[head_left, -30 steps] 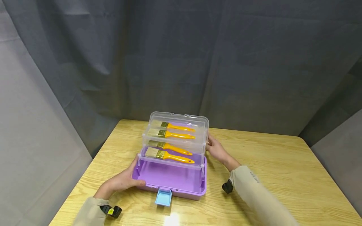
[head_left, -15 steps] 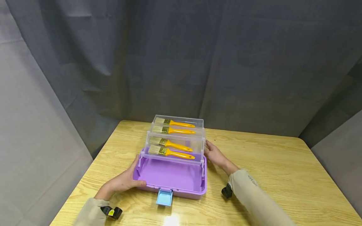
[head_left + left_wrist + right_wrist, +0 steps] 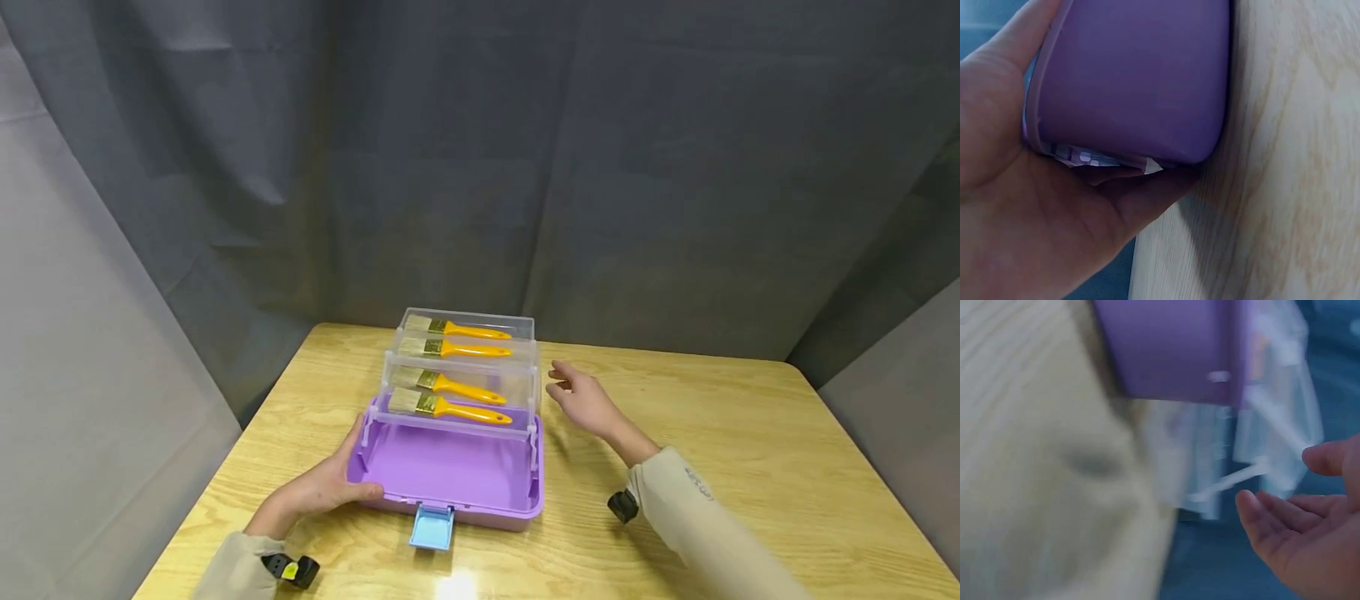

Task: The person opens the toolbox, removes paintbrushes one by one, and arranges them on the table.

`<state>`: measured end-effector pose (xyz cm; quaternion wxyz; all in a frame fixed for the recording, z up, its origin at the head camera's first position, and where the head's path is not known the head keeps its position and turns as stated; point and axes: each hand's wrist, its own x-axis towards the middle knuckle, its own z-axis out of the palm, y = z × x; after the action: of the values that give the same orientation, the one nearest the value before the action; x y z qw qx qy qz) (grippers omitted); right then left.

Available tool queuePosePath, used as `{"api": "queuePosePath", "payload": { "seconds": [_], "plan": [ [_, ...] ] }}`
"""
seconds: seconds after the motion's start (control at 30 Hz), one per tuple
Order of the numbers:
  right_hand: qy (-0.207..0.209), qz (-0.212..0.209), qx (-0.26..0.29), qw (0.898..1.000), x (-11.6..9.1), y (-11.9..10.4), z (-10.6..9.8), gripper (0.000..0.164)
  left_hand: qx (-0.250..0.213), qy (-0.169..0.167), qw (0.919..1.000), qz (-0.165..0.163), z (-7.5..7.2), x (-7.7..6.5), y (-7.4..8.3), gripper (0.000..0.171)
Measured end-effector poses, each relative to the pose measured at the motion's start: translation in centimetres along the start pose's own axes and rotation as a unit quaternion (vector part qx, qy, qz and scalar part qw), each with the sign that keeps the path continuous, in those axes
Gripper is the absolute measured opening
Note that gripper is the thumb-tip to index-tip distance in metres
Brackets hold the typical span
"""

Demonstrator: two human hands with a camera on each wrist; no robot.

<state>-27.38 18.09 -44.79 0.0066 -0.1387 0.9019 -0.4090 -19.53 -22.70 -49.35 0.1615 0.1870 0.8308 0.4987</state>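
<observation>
A purple toolbox (image 3: 450, 475) stands on the table with its clear lid folded back behind it. Two clear trays are fanned out in steps over its bare base. The upper tray bears two yellow-handled paintbrushes (image 3: 468, 349), and two more paintbrushes (image 3: 472, 412) lie in the lower one. My left hand (image 3: 318, 487) grips the box's left end, thumb on the front rim and fingers around the side. Just right of the trays, my right hand (image 3: 588, 404) is held apart from the box, fingers loosely bent around nothing. A light-blue latch (image 3: 432, 528) hangs down at the front.
The wooden table (image 3: 720, 450) extends to the right of the box. Behind its far edge hangs a dark grey curtain (image 3: 450, 167), with a lighter cloth (image 3: 90, 375) on the left. Each wrist carries a small black camera.
The clear lid, raised a second ago, has swung down behind the box, with the right hand beside it. That hand has since drawn away to the right. The left hand keeps its grip.
</observation>
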Motion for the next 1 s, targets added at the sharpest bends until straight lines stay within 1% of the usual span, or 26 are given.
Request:
{"api": "queuePosePath", "payload": {
  "seconds": [0.1, 0.17, 0.23, 0.37, 0.47, 0.53, 0.63, 0.77, 0.9, 1.0],
  "plan": [
    [0.038, -0.047, -0.045, 0.997, -0.7, -1.8, -1.0, 0.033, -0.001, -0.002, 1.0000, -0.004, 0.0, -0.2, 0.1, 0.117],
    [0.040, -0.079, -0.063, 0.994, -1.0, -3.0, -1.3, 0.024, -0.003, 0.002, 1.0000, 0.001, -0.1, -0.2, 0.1, 0.117],
    [0.023, -0.114, -0.083, 0.990, -1.1, -4.0, -1.2, 0.018, -0.006, 0.003, 1.0000, 0.004, -0.1, -0.2, 0.1, 0.117],
    [-0.038, -0.176, -0.102, 0.978, -0.9, -5.4, -0.3, 0.017, -0.007, 0.003, 1.0000, 0.000, -0.1, -0.3, 0.0, 0.117],
    [-0.077, -0.202, -0.110, 0.970, -0.5, -5.6, 0.7, 0.016, -0.006, 0.001, 0.9999, -0.013, 0.0, -0.3, 0.1, 0.117],
    [-0.091, -0.214, -0.116, 0.966, -0.2, -5.5, 1.5, 0.013, -0.007, 0.001, 0.9998, -0.020, 0.1, -0.2, 0.1, 0.118],
    [-0.100, -0.224, -0.133, 0.960, 0.4, -5.3, 2.3, 0.010, -0.004, -0.001, 0.9995, -0.030, 0.1, -0.2, 0.2, 0.118],
    [-0.107, -0.226, -0.155, 0.956, 0.9, -5.2, 2.9, 0.009, -0.001, -0.001, 0.9996, -0.028, 0.1, -0.2, 0.1, 0.117],
    [-0.115, -0.231, -0.178, 0.950, 1.3, -5.3, 3.3, 0.009, -0.013, -0.002, 0.9999, -0.010, 0.0, -0.2, -0.1, 0.118],
    [-0.114, -0.239, -0.189, 0.946, 1.5, -5.2, 3.7, 0.009, -0.016, -0.001, 0.9999, -0.006, 0.0, -0.2, -0.3, 0.118]
  ]
}}
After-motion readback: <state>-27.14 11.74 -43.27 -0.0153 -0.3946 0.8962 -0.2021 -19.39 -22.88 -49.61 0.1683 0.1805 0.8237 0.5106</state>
